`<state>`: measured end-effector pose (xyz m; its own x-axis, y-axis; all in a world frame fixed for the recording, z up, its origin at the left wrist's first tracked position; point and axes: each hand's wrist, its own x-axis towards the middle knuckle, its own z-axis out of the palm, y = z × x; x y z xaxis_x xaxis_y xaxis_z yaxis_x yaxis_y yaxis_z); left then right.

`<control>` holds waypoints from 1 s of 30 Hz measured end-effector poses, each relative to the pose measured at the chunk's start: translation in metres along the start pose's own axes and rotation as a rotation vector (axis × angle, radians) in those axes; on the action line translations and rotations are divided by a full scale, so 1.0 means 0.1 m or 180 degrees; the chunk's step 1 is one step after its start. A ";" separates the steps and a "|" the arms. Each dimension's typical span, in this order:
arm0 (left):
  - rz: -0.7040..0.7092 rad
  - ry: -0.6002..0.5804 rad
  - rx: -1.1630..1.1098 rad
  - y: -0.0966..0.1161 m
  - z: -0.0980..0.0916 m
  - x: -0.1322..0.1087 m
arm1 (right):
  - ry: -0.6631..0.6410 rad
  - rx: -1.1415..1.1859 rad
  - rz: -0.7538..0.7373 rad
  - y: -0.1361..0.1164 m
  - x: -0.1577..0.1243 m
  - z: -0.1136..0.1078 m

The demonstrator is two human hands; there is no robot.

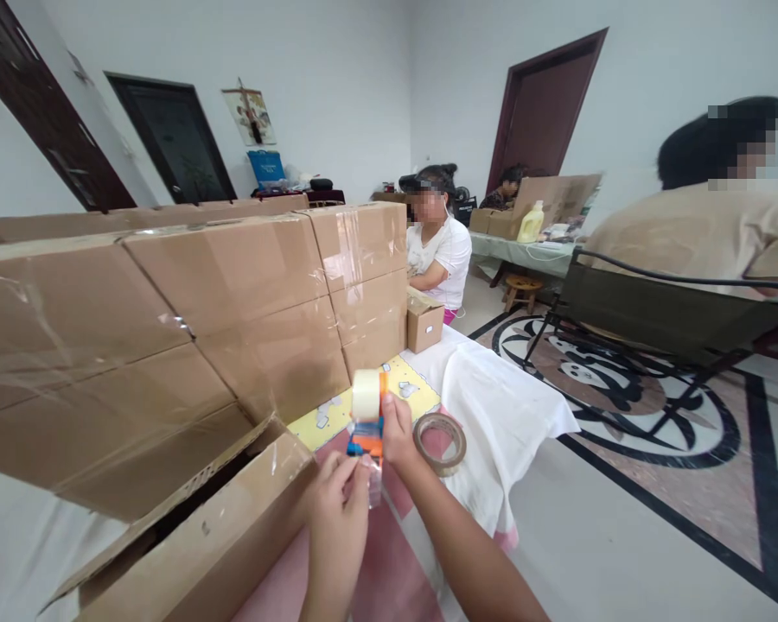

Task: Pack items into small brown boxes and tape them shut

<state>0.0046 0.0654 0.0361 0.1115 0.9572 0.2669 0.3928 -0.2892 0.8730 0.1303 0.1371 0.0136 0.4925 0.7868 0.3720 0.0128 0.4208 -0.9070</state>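
My right hand (397, 429) is wrapped round an orange and blue tape dispenser (366, 439), which carries a wide roll of pale tape (366, 395). Just below it, my left hand (341, 494) pinches the loose end of clear tape (374, 485) between thumb and fingers. Both hands are close together over the pink and white cloth (395, 553). A brown tape roll (440, 444) lies flat to the right of my right hand. At the lower left is a long cardboard box (213, 527) with a dark gap along its top.
Stacked, taped cardboard boxes (265, 285) form a wall at the left and ahead. A small box (424, 322) stands at their right end. Beyond it sits a person in white (450, 259). Another person sits at the right in a dark chair (648, 311); a third is farther back.
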 end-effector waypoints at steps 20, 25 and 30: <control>-0.0337 -0.0220 -0.0211 -0.37 0.06 -0.08 | 0.0710 0.0889 0.0877 -0.16 0.02 0.08; -0.0352 -0.0225 -0.0268 -0.40 0.07 -0.08 | 0.0459 0.0936 0.0960 -0.19 0.02 0.08; -0.0283 -0.0189 -0.0345 -0.43 0.08 -0.09 | 0.0692 0.0877 0.0961 -0.17 0.02 0.07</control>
<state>-0.0061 0.0692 -0.0067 0.1356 0.9770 0.1647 0.3030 -0.1991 0.9320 0.1249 0.1344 0.0311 0.6101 0.7920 0.0224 -0.3767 0.3149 -0.8712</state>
